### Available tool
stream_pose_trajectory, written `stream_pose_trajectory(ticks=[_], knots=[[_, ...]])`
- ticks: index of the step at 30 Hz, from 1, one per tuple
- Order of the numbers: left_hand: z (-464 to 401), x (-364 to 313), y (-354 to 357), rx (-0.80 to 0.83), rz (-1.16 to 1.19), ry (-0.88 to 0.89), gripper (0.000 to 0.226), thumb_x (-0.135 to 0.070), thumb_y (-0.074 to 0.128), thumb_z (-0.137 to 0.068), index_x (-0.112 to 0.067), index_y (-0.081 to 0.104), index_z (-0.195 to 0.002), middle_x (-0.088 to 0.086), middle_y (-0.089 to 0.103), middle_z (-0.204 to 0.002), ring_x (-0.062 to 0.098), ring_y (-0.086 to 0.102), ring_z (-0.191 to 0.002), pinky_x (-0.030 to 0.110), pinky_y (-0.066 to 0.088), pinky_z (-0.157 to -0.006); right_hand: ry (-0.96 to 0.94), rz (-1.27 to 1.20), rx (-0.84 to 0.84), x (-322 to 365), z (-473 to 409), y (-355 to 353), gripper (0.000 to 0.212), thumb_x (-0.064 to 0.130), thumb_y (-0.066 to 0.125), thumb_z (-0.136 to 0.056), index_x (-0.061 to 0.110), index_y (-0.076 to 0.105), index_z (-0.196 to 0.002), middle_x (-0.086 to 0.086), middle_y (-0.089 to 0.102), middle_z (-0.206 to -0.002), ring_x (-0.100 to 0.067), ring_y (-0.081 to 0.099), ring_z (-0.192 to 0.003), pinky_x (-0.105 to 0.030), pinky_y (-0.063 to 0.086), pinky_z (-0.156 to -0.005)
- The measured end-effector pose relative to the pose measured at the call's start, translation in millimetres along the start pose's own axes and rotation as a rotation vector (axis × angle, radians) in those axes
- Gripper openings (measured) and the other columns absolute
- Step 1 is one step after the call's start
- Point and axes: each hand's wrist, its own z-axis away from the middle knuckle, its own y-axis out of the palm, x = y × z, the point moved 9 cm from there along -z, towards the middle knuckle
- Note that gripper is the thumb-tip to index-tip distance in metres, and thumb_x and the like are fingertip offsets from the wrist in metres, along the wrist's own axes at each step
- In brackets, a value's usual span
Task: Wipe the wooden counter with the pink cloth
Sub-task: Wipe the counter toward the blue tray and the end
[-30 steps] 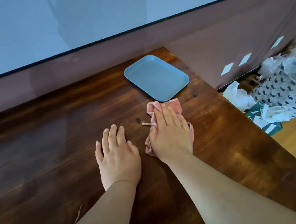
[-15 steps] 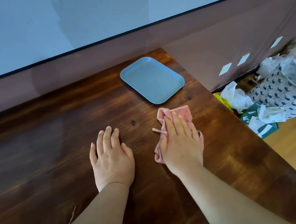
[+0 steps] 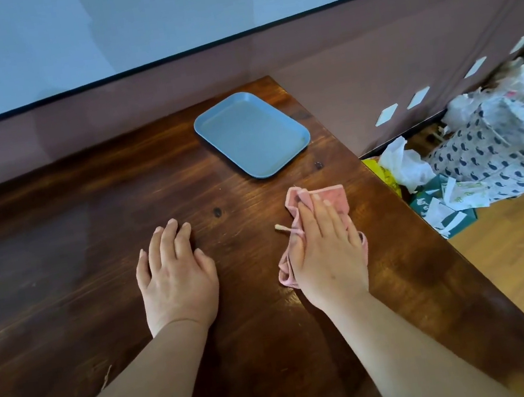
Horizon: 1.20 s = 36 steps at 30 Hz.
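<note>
A crumpled pink cloth (image 3: 335,197) lies on the dark wooden counter (image 3: 59,262), near its right edge. My right hand (image 3: 326,250) presses flat on the cloth with straight fingers and covers most of it. A small cloth tag sticks out to the left of the fingers. My left hand (image 3: 175,279) rests flat on the bare wood about a hand's width to the left, fingers straight, holding nothing.
An empty blue tray (image 3: 252,133) sits at the counter's far right corner, just beyond the cloth. The counter's right edge runs diagonally; past it lie patterned bags and papers (image 3: 491,150) on a lighter wooden floor. A wall bounds the far side.
My right hand has slid the cloth to the right, away from the left hand and toward the counter's edge. The left hand has stayed in place.
</note>
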Motion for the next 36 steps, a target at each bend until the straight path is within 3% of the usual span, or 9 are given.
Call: stream_pose_trajectory(ticks=[6,12,19,25,29,33,36], knots=[[-0.5,0.1,-1.5,-0.002,0.007,-0.013,0.051,-0.033,0.037,-0.096,-0.021,0.045,-0.145,-0.004,0.036,-0.156,0.013,0.020,-0.148,0.043,0.013,-0.122,0.083,0.000,-0.042,-22.8,-58.8,-13.0,0.058,0.046,0.012,-0.107,0.030,0.009,-0.163,0.003,0.012,-0.170,-0.020,0.009,-0.157,-0.042,0.009,-0.128],[0.5,-0.9,-2.8,0.012,0.022,-0.013,0.049,-0.030,0.040,-0.097,-0.020,0.046,-0.144,-0.004,0.035,-0.156,0.013,0.019,-0.148,0.043,0.013,-0.122,0.068,0.040,-0.040,-23.4,-10.3,-7.8,0.061,0.049,0.010,-0.105,0.029,0.011,-0.163,0.002,0.015,-0.170,-0.021,0.013,-0.157,-0.043,0.012,-0.126],[0.4,-0.5,-3.0,0.014,0.018,-0.023,0.049,-0.031,0.039,-0.097,-0.022,0.044,-0.145,-0.005,0.035,-0.156,0.012,0.018,-0.148,0.041,0.011,-0.123,0.185,-0.021,-0.080,-47.7,-73.9,-21.3,0.059,0.043,0.016,-0.108,0.027,0.006,-0.163,0.001,0.008,-0.171,-0.021,0.007,-0.157,-0.043,0.010,-0.128],[0.8,-2.2,-6.2,0.014,0.039,-0.025,0.048,-0.028,0.042,-0.097,-0.019,0.045,-0.144,-0.002,0.035,-0.156,0.014,0.020,-0.148,0.044,0.013,-0.122,0.196,-0.003,-0.115,-47.8,-37.2,-18.7,0.060,0.045,0.018,-0.107,0.024,0.015,-0.163,-0.002,0.016,-0.170,-0.023,0.014,-0.156,-0.045,0.015,-0.127],[-0.5,-2.2,-4.7,0.017,0.029,-0.024,0.049,-0.029,0.041,-0.097,-0.020,0.044,-0.145,-0.003,0.034,-0.156,0.014,0.019,-0.148,0.044,0.013,-0.122,0.256,-0.032,-0.090,-65.8,-80.1,-19.7,0.061,0.044,0.018,-0.107,0.022,0.007,-0.163,-0.002,0.008,-0.171,-0.022,0.005,-0.157,-0.044,0.006,-0.128],[-0.9,-1.5,-4.4,0.016,0.033,-0.028,0.050,-0.030,0.040,-0.097,-0.021,0.044,-0.145,-0.004,0.034,-0.156,0.013,0.019,-0.148,0.042,0.012,-0.123,0.287,-0.060,-0.097,-71.0,-106.8,-27.7,0.060,0.043,0.022,-0.107,0.019,0.016,-0.162,-0.007,0.028,-0.164,-0.028,0.026,-0.149,-0.045,0.016,-0.124],[0.3,-2.3,-5.3,0.018,0.032,-0.017,0.050,-0.029,0.041,-0.097,-0.019,0.044,-0.145,-0.003,0.035,-0.156,0.014,0.019,-0.149,0.043,0.012,-0.123,0.303,-0.048,-0.199,-70.6,-76.9,-31.9,0.059,0.046,0.024,-0.106,0.019,0.023,-0.159,-0.008,0.030,-0.163,-0.028,0.026,-0.150,-0.046,0.018,-0.124]])
